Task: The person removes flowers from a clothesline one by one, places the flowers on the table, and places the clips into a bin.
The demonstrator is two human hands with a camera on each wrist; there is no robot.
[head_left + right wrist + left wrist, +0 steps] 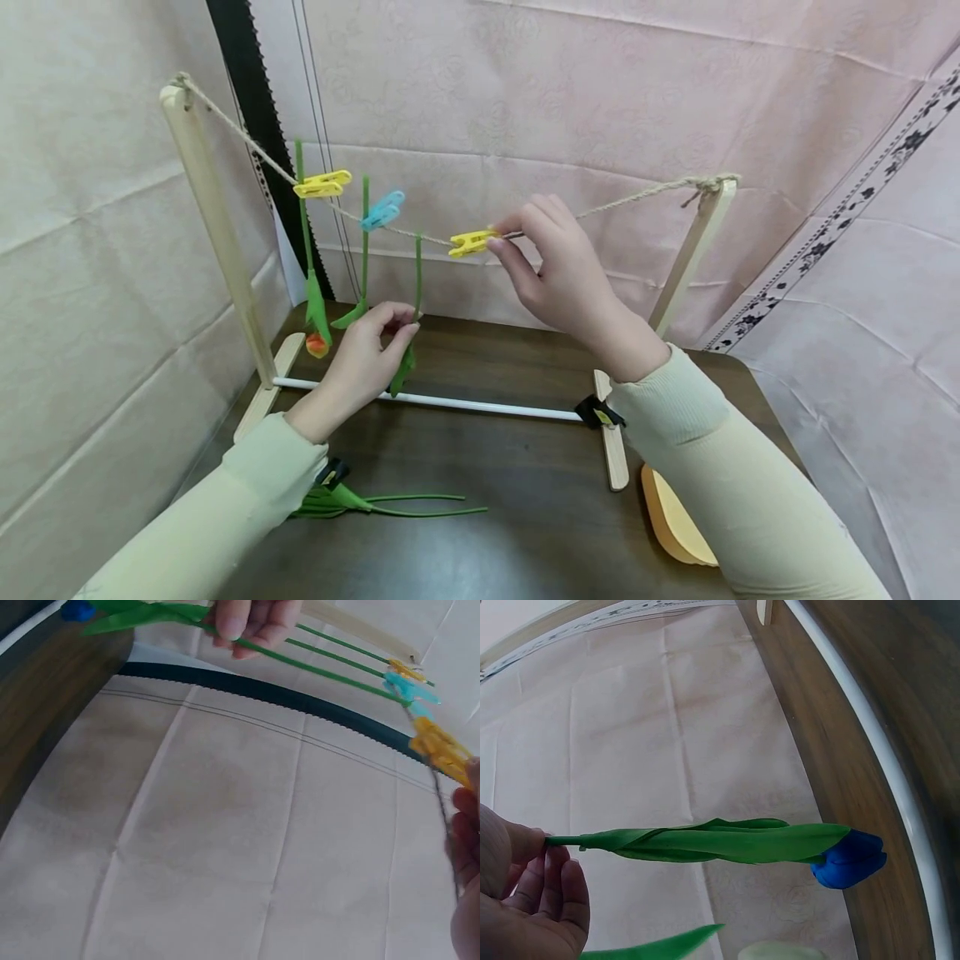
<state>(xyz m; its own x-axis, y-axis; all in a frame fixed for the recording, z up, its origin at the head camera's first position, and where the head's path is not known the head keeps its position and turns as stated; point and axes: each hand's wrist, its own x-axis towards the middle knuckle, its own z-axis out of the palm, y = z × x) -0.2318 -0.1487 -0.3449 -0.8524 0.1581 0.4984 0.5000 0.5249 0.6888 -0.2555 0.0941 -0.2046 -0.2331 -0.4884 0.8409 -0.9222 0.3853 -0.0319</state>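
My left hand pinches the green stem of an upside-down flower, whose blue bloom shows in the left wrist view. The stem's upper end stands by the rope. My right hand pinches a yellow clothespin at the rope, right of that stem and apart from it in the head view. Further left, a yellow clothespin and a blue clothespin are on the rope, each at a hanging stem; the leftmost flower has an orange bloom.
Wooden posts hold the rope at both ends, with a white rod low between them. Green stems lie on the table near my left sleeve. An orange-yellow container is partly behind my right sleeve.
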